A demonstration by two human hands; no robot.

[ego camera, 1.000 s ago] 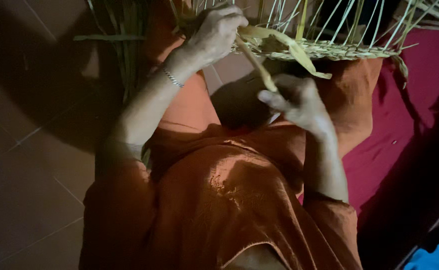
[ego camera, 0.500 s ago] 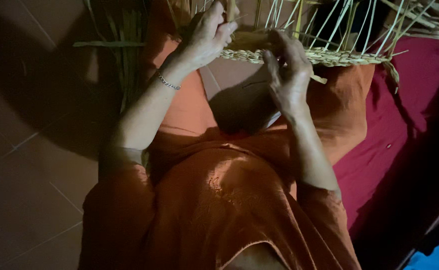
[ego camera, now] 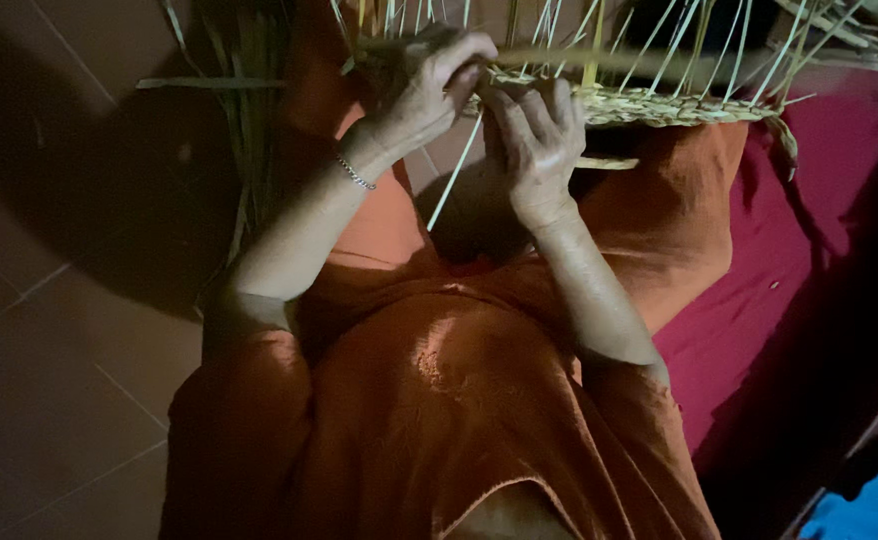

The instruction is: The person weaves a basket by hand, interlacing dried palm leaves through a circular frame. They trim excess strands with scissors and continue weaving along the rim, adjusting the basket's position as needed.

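Orange cloth garment (ego camera: 459, 420) fills the near part of the view, draped over the person's lap and knees, with both forearms rising out of its short sleeves. A thin silver chain bracelet (ego camera: 356, 174) sits on the left wrist. To the right of the lap lies a dark red fabric sheet (ego camera: 809, 270), and a small patch of bright blue object (ego camera: 874, 505) shows at the bottom right corner, too cut off to identify. Brown tiled floor (ego camera: 49, 330) spreads out on the left.

Further up, the left hand (ego camera: 424, 85) and right hand (ego camera: 532, 135) meet close together at the near edge of a flat woven mat of pale yellow-green palm strips (ego camera: 659, 103), which rests across the knees. The left hand's fingers curl closed over the woven edge and a loose strip; the right hand's fingers press against the same edge from below, pinched on the weave. One pale loose strip (ego camera: 456, 170) hangs down slanting between the two wrists.

Beyond the hands, many unwoven strip ends (ego camera: 679, 40) stand up and fan out from the mat. A bundle of green long leaves (ego camera: 249, 110) lies on the floor at upper left, in shadow.
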